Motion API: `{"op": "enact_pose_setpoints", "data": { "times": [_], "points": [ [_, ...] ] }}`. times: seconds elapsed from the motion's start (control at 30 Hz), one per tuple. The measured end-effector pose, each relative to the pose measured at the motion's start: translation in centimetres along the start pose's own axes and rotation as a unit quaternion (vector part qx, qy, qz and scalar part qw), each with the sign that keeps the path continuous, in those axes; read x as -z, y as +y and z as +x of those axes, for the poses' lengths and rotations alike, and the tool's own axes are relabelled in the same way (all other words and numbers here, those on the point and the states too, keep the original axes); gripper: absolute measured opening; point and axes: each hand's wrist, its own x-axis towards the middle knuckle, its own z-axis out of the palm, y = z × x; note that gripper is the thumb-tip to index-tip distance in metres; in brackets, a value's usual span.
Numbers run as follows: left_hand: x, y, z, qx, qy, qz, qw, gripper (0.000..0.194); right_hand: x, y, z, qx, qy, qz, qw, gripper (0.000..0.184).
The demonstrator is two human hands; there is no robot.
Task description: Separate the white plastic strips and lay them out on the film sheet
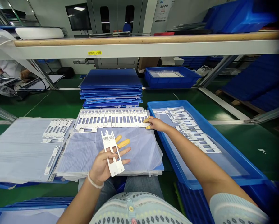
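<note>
My left hand (107, 161) holds a pair of white slotted plastic frames (112, 152), thumb across them and yellow-capped fingers stretched out behind. Reaching forward, my right hand (154, 123) has its yellow-capped fingertips closed at the right end of a long row of similar white frames (111, 118). Whether it grips the end frame or only touches it, I cannot tell. That row lies on a stack of sheets covered with translucent film (137, 149). One more frame (85, 130) lies crosswise under the row's left end.
At right, a blue tray (225, 155) holds overlapping white frames (195, 130). More frames (57, 128) lie on the left sheet stack (18, 149). Behind stand a pile of blue boards (111, 87) and a blue bin (173, 81). A shelf (139, 46) crosses above; a co-worker's hand (25, 74) shows far left.
</note>
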Motion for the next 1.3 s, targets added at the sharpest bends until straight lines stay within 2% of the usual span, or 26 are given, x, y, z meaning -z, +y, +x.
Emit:
{"op": "enact_pose_setpoints", "data": {
  "times": [0.13, 0.33, 0.5, 0.73, 0.8, 0.87, 0.93, 0.97, 1.03, 1.13, 1.2, 1.3],
  "points": [
    [0.1, 0.0, 0.0, 0.003, 0.009, -0.006, 1.0, 0.085, 0.0, 0.4, -0.4, -0.01, 0.02, 0.037, 0.999, 0.047],
    [0.2, 0.2, -0.1, 0.008, 0.002, 0.003, 1.0, 0.085, -0.9, 2.1, -0.1, -0.076, 0.146, 0.108, 0.98, 0.04],
    [0.4, 0.0, -0.1, 0.004, -0.001, 0.005, 1.0, 0.086, -2.1, 2.3, 0.6, -0.118, 0.187, 0.158, 0.962, 0.046],
    [0.7, -0.1, -0.2, -0.002, -0.017, -0.016, 1.0, 0.064, -2.0, 1.0, 0.5, -0.127, 0.222, 0.153, 0.955, 0.042],
    [0.8, -0.1, -0.1, -0.009, -0.021, -0.023, 0.999, 0.06, -1.8, -0.3, 0.2, -0.124, 0.245, 0.132, 0.952, 0.041],
    [0.9, -0.1, 0.0, -0.02, -0.029, -0.027, 0.999, 0.058, -1.9, -2.7, -0.7, -0.114, 0.272, 0.109, 0.949, 0.04],
    [0.9, 0.0, 0.2, -0.037, -0.035, -0.033, 0.998, 0.057, -2.2, -6.2, -2.4, -0.064, 0.277, 0.089, 0.954, 0.036],
    [0.9, 0.1, 0.3, -0.046, -0.037, -0.037, 0.998, 0.058, -2.6, -8.3, -3.6, 0.007, 0.279, 0.067, 0.958, 0.033],
    [0.6, 0.5, 0.3, -0.062, -0.047, -0.045, 0.996, 0.059, -3.3, -12.6, -6.1, 0.165, 0.232, 0.035, 0.958, 0.025],
    [0.0, 1.0, 0.1, -0.078, -0.081, -0.049, 0.992, 0.064, -4.6, -18.0, -9.4, 0.327, 0.186, 0.0, 0.927, 0.029],
    [-0.5, 1.3, -0.2, -0.081, -0.102, -0.041, 0.991, 0.07, -5.3, -20.0, -10.6, 0.377, 0.171, -0.009, 0.911, 0.037],
    [-1.2, 1.6, -0.6, -0.074, -0.118, -0.028, 0.99, 0.076, -5.9, -21.0, -11.1, 0.384, 0.157, -0.007, 0.91, 0.044]
  ]
}}
